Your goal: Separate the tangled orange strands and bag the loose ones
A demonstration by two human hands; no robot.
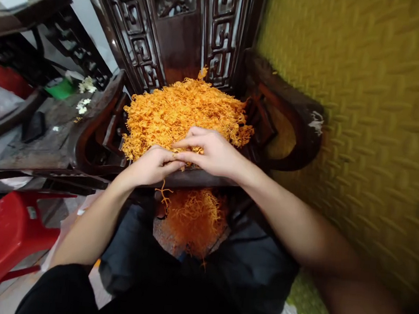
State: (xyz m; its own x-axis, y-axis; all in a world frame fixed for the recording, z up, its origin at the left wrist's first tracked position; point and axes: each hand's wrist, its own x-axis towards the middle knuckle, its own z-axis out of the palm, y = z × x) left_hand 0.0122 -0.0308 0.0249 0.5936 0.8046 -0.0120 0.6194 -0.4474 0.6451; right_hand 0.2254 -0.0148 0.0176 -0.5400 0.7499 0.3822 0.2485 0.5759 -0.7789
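A large heap of orange, branching, twig-like pieces [184, 108] covers the seat of a carved dark wooden chair [179, 42]. At the heap's near edge my two hands meet, fingertips close together. My left hand [152, 165] is closed in a pinch at the fingers; a bit of orange shows at its fingertips, too small to make out fully. My right hand [210, 152] has its thumb and index finger at the same spot, its other fingers bent over the heap. Below my left hand hangs one orange branching strand [163, 194].
More orange strands [198, 219] lie low between my knees. A red plastic stool [0, 241] stands at lower left. At left, a dark wooden seat [59, 136] holds white flower-like pieces [84, 104] and a green item [60, 88]. Yellow textured sheeting [367, 117] rises at right.
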